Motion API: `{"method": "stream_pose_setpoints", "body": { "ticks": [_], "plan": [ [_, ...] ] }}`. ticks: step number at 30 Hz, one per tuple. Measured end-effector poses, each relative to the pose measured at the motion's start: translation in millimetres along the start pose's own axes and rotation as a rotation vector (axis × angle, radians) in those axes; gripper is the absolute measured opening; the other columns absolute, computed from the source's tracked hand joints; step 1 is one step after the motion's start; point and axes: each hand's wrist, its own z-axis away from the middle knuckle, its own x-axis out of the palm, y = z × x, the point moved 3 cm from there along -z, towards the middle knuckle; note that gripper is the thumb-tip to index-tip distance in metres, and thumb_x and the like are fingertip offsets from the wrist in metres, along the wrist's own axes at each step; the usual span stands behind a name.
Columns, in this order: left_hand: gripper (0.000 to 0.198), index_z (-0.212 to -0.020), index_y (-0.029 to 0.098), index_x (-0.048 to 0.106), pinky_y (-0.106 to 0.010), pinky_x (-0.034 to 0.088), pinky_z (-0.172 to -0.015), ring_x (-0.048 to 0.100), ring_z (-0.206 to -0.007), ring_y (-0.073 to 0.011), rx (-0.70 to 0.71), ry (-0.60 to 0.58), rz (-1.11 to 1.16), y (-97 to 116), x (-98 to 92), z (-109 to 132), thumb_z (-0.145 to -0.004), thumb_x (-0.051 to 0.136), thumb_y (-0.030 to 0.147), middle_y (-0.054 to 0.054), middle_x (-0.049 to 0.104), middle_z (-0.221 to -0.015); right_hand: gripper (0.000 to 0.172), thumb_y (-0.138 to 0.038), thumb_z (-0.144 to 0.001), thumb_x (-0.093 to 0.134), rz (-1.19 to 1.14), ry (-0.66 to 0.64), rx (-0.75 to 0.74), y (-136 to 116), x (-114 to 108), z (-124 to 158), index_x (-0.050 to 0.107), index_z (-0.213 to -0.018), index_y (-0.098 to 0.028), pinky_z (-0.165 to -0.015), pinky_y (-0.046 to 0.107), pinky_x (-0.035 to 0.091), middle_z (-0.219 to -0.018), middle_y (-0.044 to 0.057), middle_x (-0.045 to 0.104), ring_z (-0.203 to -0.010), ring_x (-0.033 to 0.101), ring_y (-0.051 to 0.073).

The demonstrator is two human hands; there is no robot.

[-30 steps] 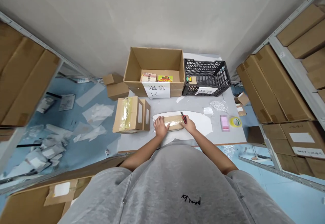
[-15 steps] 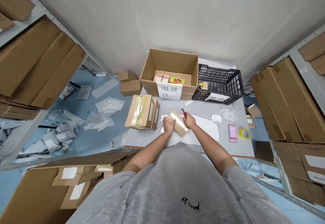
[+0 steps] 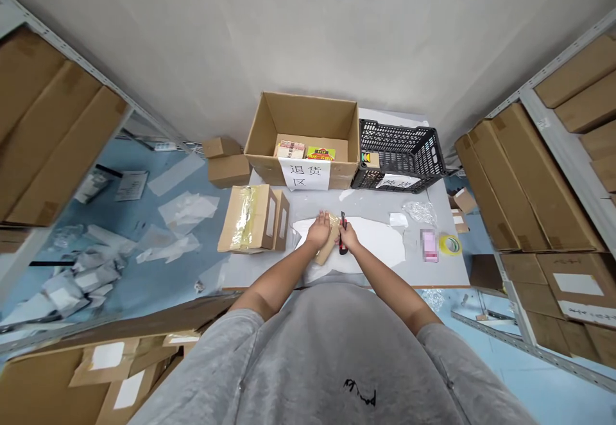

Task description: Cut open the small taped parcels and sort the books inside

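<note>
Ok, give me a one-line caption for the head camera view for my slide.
Left hand steadies a taped parcel; right hand grips a red box cutter.

Tan taped cardboard parcel (image 3: pixel 328 240) mostly hidden under the left hand (image 3: pixel 317 231) and right hand (image 3: pixel 349 237); blade of the red-and-black utility knife (image 3: pixel 343 235) can't be made out. Flat pink rectangular packet (image 3: pixel 428 246) at 3 o'clock is pixelated, print unreadable. Print on the small colourful boxes (image 3: pixel 305 151) at 12 o'clock is too small to read. Brown cardboard cartons (image 3: pixel 58 136) at 9 o'clock and flat brown carton (image 3: pixel 43 386) at 7 o'clock run off frame.
</note>
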Motion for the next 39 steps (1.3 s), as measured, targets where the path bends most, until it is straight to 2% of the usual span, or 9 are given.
{"method": "stream_pose_setpoints", "body": {
  "ticks": [4,8,15,19,23,31,33,36,39],
  "plan": [
    [0.072,-0.171,0.001,0.038,-0.062,0.043,-0.126,0.04,-0.165,-0.0452,0.047,-0.032,-0.086,1.5,-0.2,-2.5,-0.1,0.043,0.01,-0.038,0.037,-0.174,0.021,-0.036,-0.118,0.038,-0.078,-0.075,0.035,0.3,11.6,0.6,0.052,-0.128,-0.023,-0.059,0.027,0.062,-0.074,-0.001,0.07,-0.061,0.077,0.02],
    [0.076,-0.169,0.0,0.04,-0.064,0.048,-0.12,0.045,-0.16,-0.0503,0.091,-0.086,-0.091,2.7,-2.0,-6.1,-0.095,0.054,0.013,-0.043,0.037,-0.171,0.028,-0.043,-0.119,0.039,-0.059,-0.038,0.034,0.3,19.3,1.5,0.056,-0.125,-0.022,-0.06,0.028,0.063,-0.075,0.003,0.073,-0.062,0.078,0.022],
    [0.07,-0.17,0.005,0.039,-0.054,0.057,-0.113,0.058,-0.151,-0.0429,0.115,-0.122,-0.052,-2.4,-7.9,-5.3,-0.104,0.054,0.025,-0.04,0.037,-0.173,0.024,-0.034,-0.119,0.038,-0.144,-0.05,0.107,-2.4,16.0,4.2,0.058,-0.116,-0.021,-0.056,0.025,0.061,-0.076,0.005,0.076,-0.065,0.079,0.02],
    [0.071,-0.17,0.001,0.039,-0.059,0.06,-0.106,0.064,-0.142,-0.0467,0.075,-0.122,-0.085,4.7,-7.7,-10.6,-0.101,0.05,0.018,-0.043,0.04,-0.169,0.022,-0.035,-0.119,0.04,-0.161,-0.037,0.083,-2.6,16.1,8.1,0.057,-0.117,-0.022,-0.057,0.026,0.062,-0.075,0.004,0.074,-0.064,0.078,0.02],
    [0.075,-0.17,-0.001,0.037,-0.065,0.059,-0.105,0.059,-0.145,-0.0514,0.036,-0.095,-0.141,14.8,-4.5,-14.4,-0.098,0.048,0.012,-0.045,0.043,-0.166,0.021,-0.036,-0.117,0.043,-0.122,0.003,0.041,-1.7,21.2,9.8,0.059,-0.123,-0.023,-0.059,0.027,0.063,-0.068,-0.001,0.069,-0.058,0.075,0.02],
    [0.07,-0.169,-0.002,0.038,-0.061,0.058,-0.106,0.063,-0.14,-0.0475,0.058,-0.143,-0.141,9.2,-9.5,-14.7,-0.1,0.04,0.007,-0.043,0.041,-0.167,0.029,-0.036,-0.118,0.041,-0.083,0.0,0.101,3.3,26.3,5.6,0.059,-0.133,-0.019,-0.058,0.03,0.064,-0.068,-0.001,0.067,-0.055,0.075,0.022],
    [0.066,-0.167,0.0,0.04,-0.056,0.058,-0.107,0.067,-0.136,-0.0441,0.061,-0.138,-0.118,7.2,-11.8,-14.9,-0.102,0.042,0.009,-0.042,0.048,-0.162,0.031,-0.039,-0.118,0.043,-0.054,0.01,0.11,-0.3,24.4,0.6,0.061,-0.131,-0.018,-0.055,0.03,0.062,-0.067,0.001,0.067,-0.055,0.074,0.022],
    [0.057,-0.163,0.007,0.044,-0.047,0.058,-0.106,0.073,-0.124,-0.0357,0.075,-0.127,-0.085,4.0,-16.6,-15.0,-0.107,0.043,0.015,-0.032,0.064,-0.146,0.033,-0.044,-0.117,0.048,0.033,0.04,0.109,-8.4,22.0,-6.2,0.066,-0.123,-0.017,-0.049,0.03,0.059,-0.064,0.003,0.065,-0.052,0.073,0.024],
    [0.051,-0.161,0.011,0.047,-0.043,0.056,-0.105,0.073,-0.118,-0.032,0.083,-0.127,-0.101,1.9,-21.8,-16.4,-0.11,0.043,0.018,-0.025,0.068,-0.138,0.03,-0.042,-0.115,0.051,0.088,-0.006,0.085,-9.8,28.8,-4.8,0.068,-0.117,-0.018,-0.046,0.03,0.057,-0.06,0.003,0.064,-0.049,0.07,0.024]
  ]
}}
